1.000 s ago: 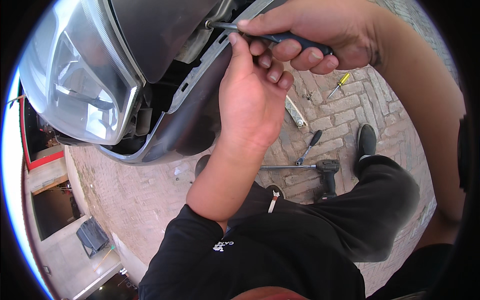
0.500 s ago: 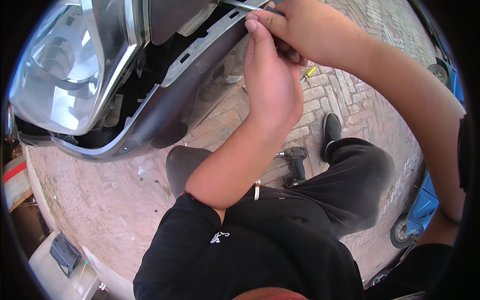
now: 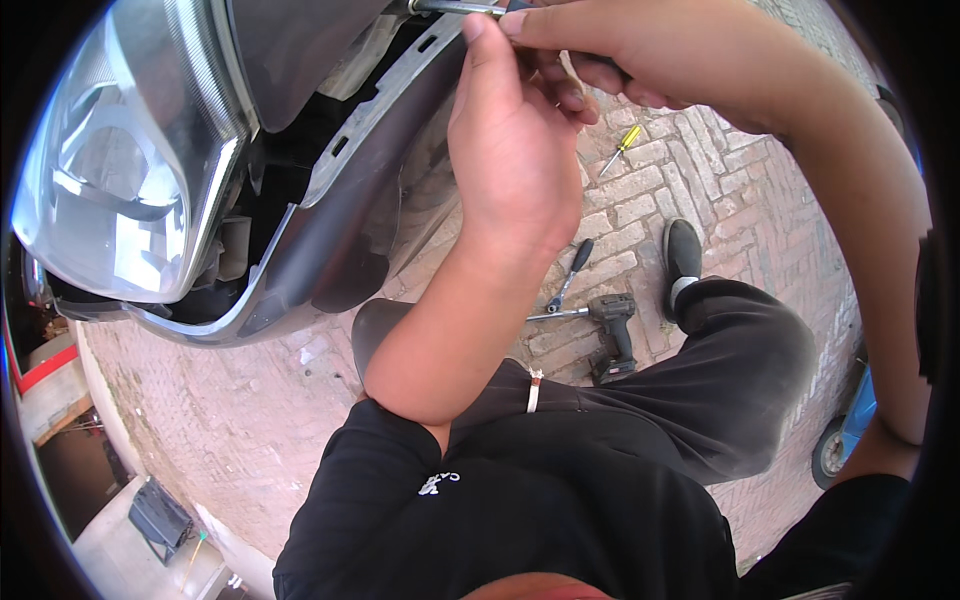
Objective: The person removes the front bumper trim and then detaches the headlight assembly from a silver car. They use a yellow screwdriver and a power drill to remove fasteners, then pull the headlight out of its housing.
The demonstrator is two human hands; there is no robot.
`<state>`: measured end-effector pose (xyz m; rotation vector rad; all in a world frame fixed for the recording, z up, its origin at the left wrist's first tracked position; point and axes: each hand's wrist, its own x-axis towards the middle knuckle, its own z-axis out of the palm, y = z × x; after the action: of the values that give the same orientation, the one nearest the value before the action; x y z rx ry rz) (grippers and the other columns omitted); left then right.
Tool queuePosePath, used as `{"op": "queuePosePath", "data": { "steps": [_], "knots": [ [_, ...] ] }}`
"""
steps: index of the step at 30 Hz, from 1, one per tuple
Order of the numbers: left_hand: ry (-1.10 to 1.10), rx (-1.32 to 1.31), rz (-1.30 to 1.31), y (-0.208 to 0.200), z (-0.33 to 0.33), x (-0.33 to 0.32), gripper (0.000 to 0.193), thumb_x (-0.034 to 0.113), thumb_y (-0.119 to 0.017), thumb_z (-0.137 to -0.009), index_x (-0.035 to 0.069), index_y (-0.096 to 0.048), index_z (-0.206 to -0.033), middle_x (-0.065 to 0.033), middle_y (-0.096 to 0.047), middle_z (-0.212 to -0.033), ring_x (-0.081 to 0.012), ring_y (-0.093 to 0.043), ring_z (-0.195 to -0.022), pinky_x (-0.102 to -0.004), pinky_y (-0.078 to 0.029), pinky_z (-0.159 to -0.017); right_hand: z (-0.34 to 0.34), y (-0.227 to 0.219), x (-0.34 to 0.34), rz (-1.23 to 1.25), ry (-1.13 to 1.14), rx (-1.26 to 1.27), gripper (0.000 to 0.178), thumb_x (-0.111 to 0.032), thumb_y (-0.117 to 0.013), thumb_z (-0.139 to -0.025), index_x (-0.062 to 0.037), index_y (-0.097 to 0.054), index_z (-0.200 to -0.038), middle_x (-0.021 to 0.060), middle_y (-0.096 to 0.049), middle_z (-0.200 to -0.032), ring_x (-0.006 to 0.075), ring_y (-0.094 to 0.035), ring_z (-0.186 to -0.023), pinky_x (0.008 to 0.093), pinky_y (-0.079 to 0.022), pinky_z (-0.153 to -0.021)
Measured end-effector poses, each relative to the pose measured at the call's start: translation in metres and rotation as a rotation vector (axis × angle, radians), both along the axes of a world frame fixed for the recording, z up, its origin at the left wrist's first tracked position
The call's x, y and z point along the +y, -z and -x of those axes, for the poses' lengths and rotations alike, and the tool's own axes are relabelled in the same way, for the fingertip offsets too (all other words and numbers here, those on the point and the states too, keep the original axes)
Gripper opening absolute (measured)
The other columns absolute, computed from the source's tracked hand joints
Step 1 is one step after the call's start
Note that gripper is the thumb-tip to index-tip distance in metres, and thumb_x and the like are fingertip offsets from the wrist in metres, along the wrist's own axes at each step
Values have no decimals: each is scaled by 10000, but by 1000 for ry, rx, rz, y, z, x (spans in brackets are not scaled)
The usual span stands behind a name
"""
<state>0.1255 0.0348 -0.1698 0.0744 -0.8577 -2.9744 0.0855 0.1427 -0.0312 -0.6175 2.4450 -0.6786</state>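
Observation:
At the top edge, my right hand (image 3: 590, 45) is closed round the dark handle of a hand tool with a bright metal shaft (image 3: 452, 7). The shaft points left into the gap above the bumper (image 3: 330, 235); the picture's edge cuts off part of the tool, so its exact kind does not show. My left hand (image 3: 515, 150) is curled just beneath, its thumb and fingertips closed at the shaft beside the right thumb. To the left, a large clear headlight (image 3: 130, 160) sits over the bumper, whose slotted upper lip (image 3: 365, 115) is exposed.
On the brick paving (image 3: 640, 215) lie a yellow-handled screwdriver (image 3: 627, 140), a dark-handled ratchet (image 3: 575, 268) and a black cordless power tool (image 3: 612, 325) with a long metal bit. My shoe (image 3: 682, 252) rests beside them. A blue vehicle (image 3: 858, 410) stands at right.
The view has shifted, bringing the ratchet on the paving into sight from behind my left forearm. Both hands remain together at the tool, now slightly further left and higher in the picture.

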Motion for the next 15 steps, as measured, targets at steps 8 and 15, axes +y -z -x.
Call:
{"op": "queuePosePath", "data": {
  "steps": [8, 15],
  "knots": [
    [97, -84, 26, 0, 35, 10, 388, 402, -338, -1137, 102, -581, -1096, 33, -470, -837, -115, -426, -726, -289, -363, -693, 38, 11, 10, -20, 250, -186, 430, -377, -500, -1035, -3, -681, -924, 69, -586, -753, 169, -436, -597, 346, -376, -542],
    [37, -114, 37, 5, 41, 16, 345, 395, -414, -1125, 125, -510, -934, 33, -449, -817, -111, -411, -708, -288, -362, -686, 91, 40, 29, 300, 138, -728, 400, -322, -483, -1072, -56, -646, -822, -17, -551, -664, 53, -394, -486, 209, -311, -416]
  ]
}}
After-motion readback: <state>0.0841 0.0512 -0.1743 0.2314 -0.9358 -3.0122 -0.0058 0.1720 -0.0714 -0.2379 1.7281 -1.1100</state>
